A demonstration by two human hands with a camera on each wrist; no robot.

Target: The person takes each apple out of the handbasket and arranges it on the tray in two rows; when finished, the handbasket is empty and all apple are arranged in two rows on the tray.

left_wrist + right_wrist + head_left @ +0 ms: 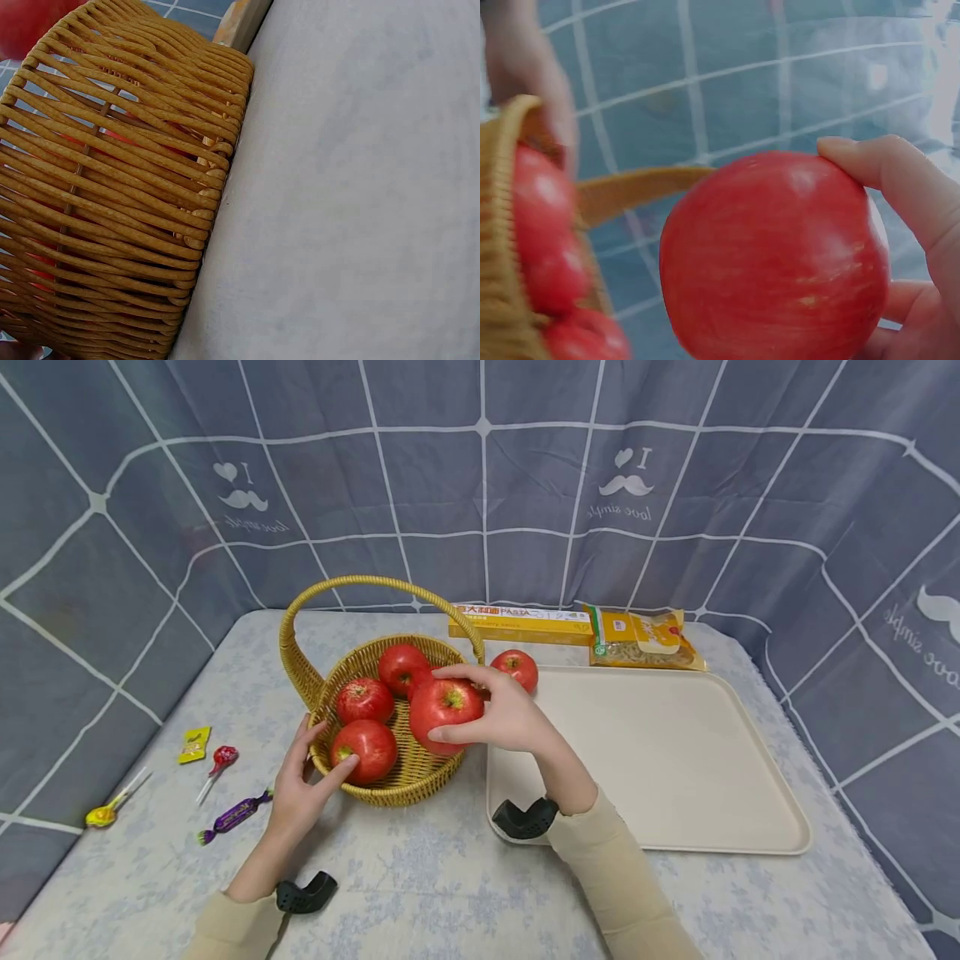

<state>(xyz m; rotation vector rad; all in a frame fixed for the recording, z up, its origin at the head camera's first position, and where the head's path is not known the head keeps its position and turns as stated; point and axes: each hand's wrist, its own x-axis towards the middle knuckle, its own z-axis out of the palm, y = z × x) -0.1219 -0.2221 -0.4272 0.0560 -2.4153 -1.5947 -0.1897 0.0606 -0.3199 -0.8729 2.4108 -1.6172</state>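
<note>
My right hand [506, 706] holds a red apple [442, 714] between thumb and fingers, over the right side of the yellow wicker basket [408, 789]. In the right wrist view this apple [772, 262] is raised beside the basket's rim [506, 225]. My left hand [300, 793] grips the basket at its left rim, thumb over the edge near an apple [366, 752] and fingers on the outer side. More apples lie inside, among them one at the back [402, 667] and a speckled one [363, 701]. The left wrist view shows the basket's woven side [112, 202] on the table.
Right of the basket lies a cream tray [645, 752], with another apple [516, 670] at its back left corner. Behind are a pasta box [525, 625] and a yellow food packet [645, 639]. Lollipops [222, 758] and wrapped candies [236, 816] lie at left. The arched handle [375, 581] stands upright.
</note>
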